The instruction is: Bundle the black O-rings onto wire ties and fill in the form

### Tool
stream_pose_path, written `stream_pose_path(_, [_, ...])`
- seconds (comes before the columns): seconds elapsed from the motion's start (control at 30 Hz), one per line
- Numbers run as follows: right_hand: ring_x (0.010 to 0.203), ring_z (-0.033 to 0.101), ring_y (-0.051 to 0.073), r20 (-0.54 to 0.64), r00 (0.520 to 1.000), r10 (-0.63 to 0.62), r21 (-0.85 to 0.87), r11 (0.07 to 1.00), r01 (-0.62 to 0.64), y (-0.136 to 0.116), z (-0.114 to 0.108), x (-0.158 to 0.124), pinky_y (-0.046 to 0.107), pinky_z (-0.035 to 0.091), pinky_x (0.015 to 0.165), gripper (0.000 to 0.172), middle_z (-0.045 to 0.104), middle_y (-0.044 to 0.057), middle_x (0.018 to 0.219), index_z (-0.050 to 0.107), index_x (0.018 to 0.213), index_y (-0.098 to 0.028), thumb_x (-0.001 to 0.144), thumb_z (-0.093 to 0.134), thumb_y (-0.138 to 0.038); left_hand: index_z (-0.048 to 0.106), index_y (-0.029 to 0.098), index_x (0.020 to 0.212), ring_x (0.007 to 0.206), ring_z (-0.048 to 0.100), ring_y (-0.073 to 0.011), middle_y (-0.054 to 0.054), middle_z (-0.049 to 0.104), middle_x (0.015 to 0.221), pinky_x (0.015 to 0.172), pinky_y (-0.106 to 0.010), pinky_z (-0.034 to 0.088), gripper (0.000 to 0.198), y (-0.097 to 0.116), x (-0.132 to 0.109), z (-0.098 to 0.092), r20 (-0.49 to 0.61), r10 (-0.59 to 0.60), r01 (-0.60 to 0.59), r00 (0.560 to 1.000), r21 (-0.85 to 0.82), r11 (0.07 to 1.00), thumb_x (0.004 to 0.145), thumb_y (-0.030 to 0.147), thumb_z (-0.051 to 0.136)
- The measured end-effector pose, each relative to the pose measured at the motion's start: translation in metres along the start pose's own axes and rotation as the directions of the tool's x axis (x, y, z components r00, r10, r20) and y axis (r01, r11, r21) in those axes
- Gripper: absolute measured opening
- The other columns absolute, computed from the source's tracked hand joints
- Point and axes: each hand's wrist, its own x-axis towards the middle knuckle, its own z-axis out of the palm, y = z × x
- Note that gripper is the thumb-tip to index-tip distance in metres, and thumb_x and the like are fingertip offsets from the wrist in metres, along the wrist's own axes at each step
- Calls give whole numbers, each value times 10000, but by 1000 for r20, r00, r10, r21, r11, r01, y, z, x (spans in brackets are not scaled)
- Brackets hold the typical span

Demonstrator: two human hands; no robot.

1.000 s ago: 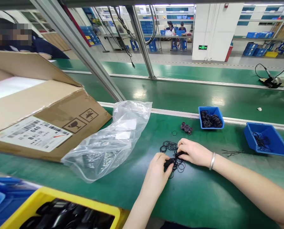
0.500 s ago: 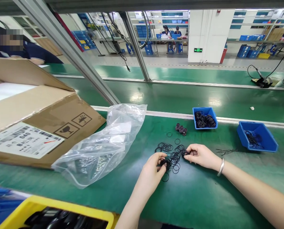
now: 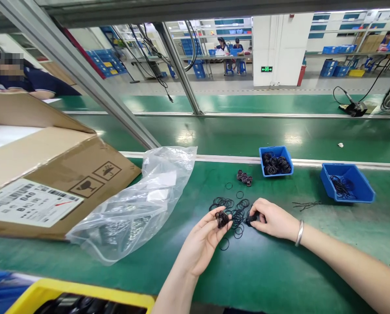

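Observation:
Black rubber rings (image 3: 237, 216) lie loose in a pile on the green table (image 3: 280, 270). My left hand (image 3: 205, 237) is turned partly palm up over the left side of the pile, its fingers closed around a bunch of black rings (image 3: 221, 219). To the right, my right hand (image 3: 270, 218) pinches some black rings (image 3: 251, 219) at the pile's edge, low over the table; its fingertips partly hide them. Just behind the pile lie two single rings and a compact dark cluster (image 3: 244, 178), perhaps bundled rings.
Behind stands a blue bin (image 3: 276, 161) of black rings; another blue bin (image 3: 348, 183) holds thin black strands. Similar strands (image 3: 306, 205) lie nearby. Left are a clear plastic bag (image 3: 139, 209), a cardboard box (image 3: 60, 174) and a yellow crate (image 3: 93, 288). A co-worker (image 3: 44, 80) sits beyond the box.
My left hand has rolled palm upward and lifted its bunch of rings into fuller view. My right hand stays by the pile, fingertips slightly lower. The whole view has shifted slightly.

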Motion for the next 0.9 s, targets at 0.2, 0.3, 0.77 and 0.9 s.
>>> stream_pose_path(0.2, [981,609,227,-112,983,-146,-249,962,114,-15,0,-9,383,526,858,263,512,107,1235,558,1096,-188,865,668,-246,704,93,1108,956,710,-194,-125,753,1008,950,-301,556,328,-2,1,12,47,-80,87,996,-190,978,784,73,654])
stream_pose_path(0.3, [978,606,206,-146,972,-186,-205,967,154,-22,1,-7,363,526,876,179,541,93,1182,574,1058,-186,894,636,-222,711,93,1129,946,716,-192,-131,759,1029,965,-296,544,341,-3,2,18,81,-95,108,992,-175,979,788,90,692])
stream_pose_path(0.77, [810,593,126,-113,971,-213,-42,977,209,-30,11,6,281,529,776,89,556,46,1111,567,907,-190,885,649,-166,727,162,1142,1146,647,-260,-107,730,1160,1016,-348,504,333,-16,-5,17,172,-56,86,984,-174,981,810,193,740])
stream_pose_path(0.9, [774,591,124,-85,981,-173,-67,984,167,-32,9,4,283,524,742,110,563,42,1084,562,858,-185,871,670,-174,722,168,1153,1129,660,-255,-107,725,1180,1004,-343,516,333,-17,-6,16,206,-63,101,977,-179,979,821,188,731])
